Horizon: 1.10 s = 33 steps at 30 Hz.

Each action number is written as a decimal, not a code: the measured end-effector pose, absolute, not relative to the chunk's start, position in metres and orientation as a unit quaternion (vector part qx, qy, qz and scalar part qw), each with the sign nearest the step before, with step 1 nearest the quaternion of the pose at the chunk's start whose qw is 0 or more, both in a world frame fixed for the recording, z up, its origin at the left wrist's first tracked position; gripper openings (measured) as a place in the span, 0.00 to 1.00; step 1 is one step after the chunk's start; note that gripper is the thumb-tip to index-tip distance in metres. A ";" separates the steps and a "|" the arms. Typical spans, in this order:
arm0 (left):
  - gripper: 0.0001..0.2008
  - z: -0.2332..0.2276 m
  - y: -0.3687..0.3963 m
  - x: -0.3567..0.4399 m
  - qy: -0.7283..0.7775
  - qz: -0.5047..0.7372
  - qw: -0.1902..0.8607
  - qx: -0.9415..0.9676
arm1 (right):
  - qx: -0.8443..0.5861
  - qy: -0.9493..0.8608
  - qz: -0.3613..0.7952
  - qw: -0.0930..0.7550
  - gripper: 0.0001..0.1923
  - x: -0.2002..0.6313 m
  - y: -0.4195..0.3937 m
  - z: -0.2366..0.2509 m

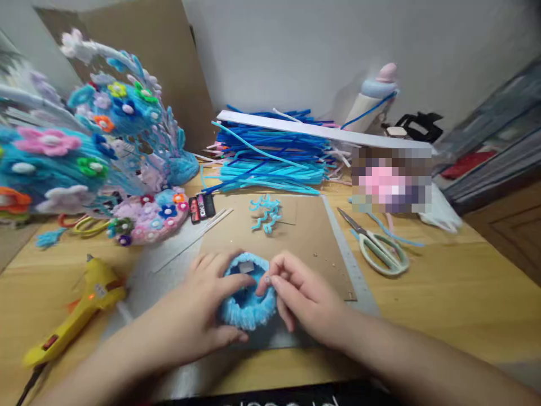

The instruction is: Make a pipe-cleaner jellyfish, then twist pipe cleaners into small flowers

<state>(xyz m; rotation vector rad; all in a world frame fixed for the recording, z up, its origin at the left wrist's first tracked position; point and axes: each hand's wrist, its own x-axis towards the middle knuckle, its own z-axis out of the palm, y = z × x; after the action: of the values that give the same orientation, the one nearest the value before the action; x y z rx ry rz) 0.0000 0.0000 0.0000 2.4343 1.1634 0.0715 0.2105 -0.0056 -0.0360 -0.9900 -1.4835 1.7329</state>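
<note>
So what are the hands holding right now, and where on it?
Both hold the fuzzy light-blue ring: left hand cups its left side, thumb across the top; right hand pinches the upper right rim with its fingertips.

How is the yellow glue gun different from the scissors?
The glue gun is bright yellow, while the scissors have pale green handles and metal blades. The glue gun lies left of the left hand; the scissors lie to the right, past the right hand. The glue gun looks chunky, the scissors flat and thin. Both lie untouched on the wooden table.
</note>
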 end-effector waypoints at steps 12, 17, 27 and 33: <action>0.30 -0.002 0.004 -0.001 0.424 0.050 0.153 0.891 | -0.385 -0.574 0.649 0.319 0.06 0.212 -0.006 -0.036; 0.31 -0.003 0.005 0.000 0.418 0.046 0.117 0.900 | -0.384 -0.576 0.645 0.323 0.06 0.212 -0.006 -0.035; 0.38 -0.020 -0.007 -0.001 0.468 0.116 0.215 0.849 | -0.404 -0.550 0.658 0.319 0.04 0.211 -0.002 -0.033; 0.39 -0.028 -0.012 0.004 0.465 0.149 0.251 0.836 | -0.453 -0.687 0.453 0.344 0.04 0.211 0.005 -0.030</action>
<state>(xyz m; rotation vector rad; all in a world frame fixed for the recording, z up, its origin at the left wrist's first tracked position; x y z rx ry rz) 0.0043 -0.0117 -0.0282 2.2741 1.2657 0.4042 0.2111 0.0049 -0.0305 -1.1761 -1.7844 1.1775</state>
